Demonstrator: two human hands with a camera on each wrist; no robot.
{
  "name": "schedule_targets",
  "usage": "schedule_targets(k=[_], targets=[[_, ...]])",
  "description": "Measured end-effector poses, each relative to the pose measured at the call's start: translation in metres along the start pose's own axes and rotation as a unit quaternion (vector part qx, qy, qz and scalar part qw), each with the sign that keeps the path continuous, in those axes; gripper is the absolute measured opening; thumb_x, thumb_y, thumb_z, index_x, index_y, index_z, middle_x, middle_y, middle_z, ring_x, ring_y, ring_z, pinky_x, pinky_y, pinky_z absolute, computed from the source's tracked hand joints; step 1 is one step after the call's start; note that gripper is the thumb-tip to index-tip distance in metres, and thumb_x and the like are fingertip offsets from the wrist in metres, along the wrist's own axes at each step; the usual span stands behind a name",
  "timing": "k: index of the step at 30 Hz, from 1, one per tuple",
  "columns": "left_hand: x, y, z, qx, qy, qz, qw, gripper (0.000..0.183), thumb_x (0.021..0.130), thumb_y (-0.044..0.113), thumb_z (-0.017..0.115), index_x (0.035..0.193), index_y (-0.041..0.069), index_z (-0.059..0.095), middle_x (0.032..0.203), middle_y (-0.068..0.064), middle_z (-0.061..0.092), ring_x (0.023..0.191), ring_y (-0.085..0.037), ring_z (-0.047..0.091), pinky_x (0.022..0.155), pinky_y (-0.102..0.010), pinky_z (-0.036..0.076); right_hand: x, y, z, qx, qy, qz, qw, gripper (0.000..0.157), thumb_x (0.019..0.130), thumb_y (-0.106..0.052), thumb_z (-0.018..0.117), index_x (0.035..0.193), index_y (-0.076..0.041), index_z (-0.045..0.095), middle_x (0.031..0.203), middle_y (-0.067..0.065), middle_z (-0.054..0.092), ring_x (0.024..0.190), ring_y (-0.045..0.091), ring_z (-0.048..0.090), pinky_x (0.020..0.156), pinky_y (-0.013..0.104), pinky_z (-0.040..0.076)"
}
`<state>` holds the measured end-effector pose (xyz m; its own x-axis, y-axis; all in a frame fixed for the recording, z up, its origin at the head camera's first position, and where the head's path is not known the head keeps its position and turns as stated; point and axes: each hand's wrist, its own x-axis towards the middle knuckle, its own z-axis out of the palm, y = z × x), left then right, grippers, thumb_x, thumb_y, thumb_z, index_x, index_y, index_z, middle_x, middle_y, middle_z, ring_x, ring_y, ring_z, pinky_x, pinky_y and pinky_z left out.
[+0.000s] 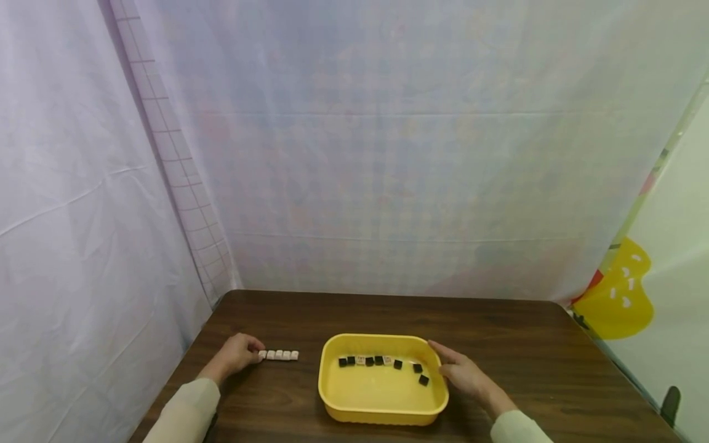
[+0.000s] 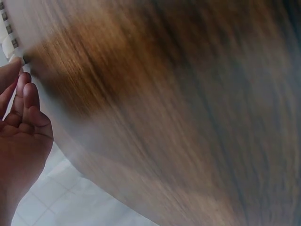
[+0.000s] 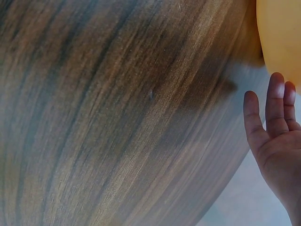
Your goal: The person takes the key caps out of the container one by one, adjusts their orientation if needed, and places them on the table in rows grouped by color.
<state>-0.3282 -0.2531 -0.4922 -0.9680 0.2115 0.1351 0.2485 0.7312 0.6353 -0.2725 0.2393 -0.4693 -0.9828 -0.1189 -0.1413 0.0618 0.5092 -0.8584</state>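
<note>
In the head view, five or so small white tiles form a short straight row on the brown table. My left hand is at the row's left end, thumb and fingertips pinching the end tile. In the left wrist view the left hand's fingers meet beside the row's edge. A yellow tray stands right of the row, holding several black tiles and a couple of white tiles with reddish marks. My right hand rests against the tray's right side, its fingers straight in the right wrist view.
The dark wood-grain table reaches to a pale curtain at the back. Another white curtain hangs on the left. A yellow shape with white marks is beyond the table's right edge.
</note>
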Motion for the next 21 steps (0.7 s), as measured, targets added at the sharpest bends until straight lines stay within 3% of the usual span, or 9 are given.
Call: schedule_targets(k=[14, 21], targets=[[-0.0006, 0.0017, 0.0013, -0.021, -0.004, -0.014, 0.9997, 0.019, 0.075, -0.004, 0.076, 0.093, -0.003, 0.071, 0.073, 0.002, 0.058, 0.069, -0.013, 0.051, 0.065, -0.03, 0.044, -0.0019, -0.0006, 0.0009, 0.008, 0.001, -0.017, 1.0, 0.062, 0.088, 0.0, 0.055, 0.149, 0.0, 0.042, 0.151, 0.027, 0.037, 0.139, 0.047, 0.03, 0.109, 0.062, 0.027], [0.0015, 0.0042, -0.0008, 0.006, 0.001, -0.015, 0.9999, 0.031, 0.073, -0.002, 0.064, 0.103, -0.004, 0.07, 0.089, -0.009, 0.067, 0.081, -0.02, 0.058, 0.074, -0.037, 0.049, -0.0018, -0.0008, 0.0005, 0.005, -0.001, -0.016, 1.0, 0.062, 0.088, 0.0, 0.056, 0.149, -0.001, 0.042, 0.151, 0.027, 0.036, 0.14, 0.048, 0.029, 0.109, 0.063, 0.027]])
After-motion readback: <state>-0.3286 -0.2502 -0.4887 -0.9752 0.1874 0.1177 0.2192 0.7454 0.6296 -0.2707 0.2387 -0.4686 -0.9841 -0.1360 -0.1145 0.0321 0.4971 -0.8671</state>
